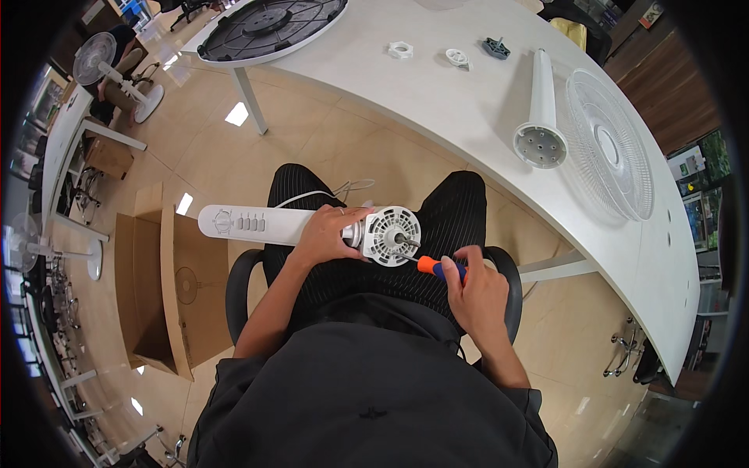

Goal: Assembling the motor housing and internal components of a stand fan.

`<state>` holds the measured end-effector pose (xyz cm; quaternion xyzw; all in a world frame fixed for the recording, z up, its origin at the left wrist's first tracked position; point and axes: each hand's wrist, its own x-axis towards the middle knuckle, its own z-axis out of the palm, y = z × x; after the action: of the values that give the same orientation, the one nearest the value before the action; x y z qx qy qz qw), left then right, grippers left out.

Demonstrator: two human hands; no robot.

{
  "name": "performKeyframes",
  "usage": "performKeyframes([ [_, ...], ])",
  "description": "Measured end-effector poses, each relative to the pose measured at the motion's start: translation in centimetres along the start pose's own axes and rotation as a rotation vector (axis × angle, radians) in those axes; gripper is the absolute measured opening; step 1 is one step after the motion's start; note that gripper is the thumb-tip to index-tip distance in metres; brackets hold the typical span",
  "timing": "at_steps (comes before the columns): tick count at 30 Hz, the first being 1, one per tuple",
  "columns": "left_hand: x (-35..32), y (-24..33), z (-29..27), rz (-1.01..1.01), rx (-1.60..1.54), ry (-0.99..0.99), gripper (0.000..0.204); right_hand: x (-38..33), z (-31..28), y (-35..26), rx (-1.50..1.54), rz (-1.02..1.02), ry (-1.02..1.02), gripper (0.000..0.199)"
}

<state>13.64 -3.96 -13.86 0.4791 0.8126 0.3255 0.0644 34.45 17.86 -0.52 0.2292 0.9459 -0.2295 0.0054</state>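
Note:
Across my lap lies a white fan body with a dial and several buttons on its panel. Its round motor head has a slotted face and a metal shaft at the centre. My left hand is wrapped round the neck just behind the motor head. In my right hand is a screwdriver with an orange and blue handle. The screwdriver's shank points left at the lower right of the slotted face; whether its tip sits in a screw I cannot tell. A white cord trails over my thigh.
A white table curves ahead and to the right. On it are a round base, a white nut, a small white part, a dark knob, a stand tube and a fan grille. An open cardboard box stands left.

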Motion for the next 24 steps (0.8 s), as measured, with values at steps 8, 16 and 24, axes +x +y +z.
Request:
performKeyframes([
  [8, 0.0, -0.1, 0.2, 0.008, -0.017, 0.014, 0.088, 0.1, 0.1, 0.1, 0.211, -0.198, 0.078, 0.044],
  [16, -0.2, -0.3, 0.2, 0.019, -0.021, 0.026, 0.088, 0.3, 0.7, 1.1, 0.293, -0.368, 0.2, 0.043],
  [24, 0.0, -0.2, 0.2, 0.019, -0.025, 0.024, 0.086, 0.2, 0.9, 0.9, 0.089, -0.353, 0.206, 0.045],
])
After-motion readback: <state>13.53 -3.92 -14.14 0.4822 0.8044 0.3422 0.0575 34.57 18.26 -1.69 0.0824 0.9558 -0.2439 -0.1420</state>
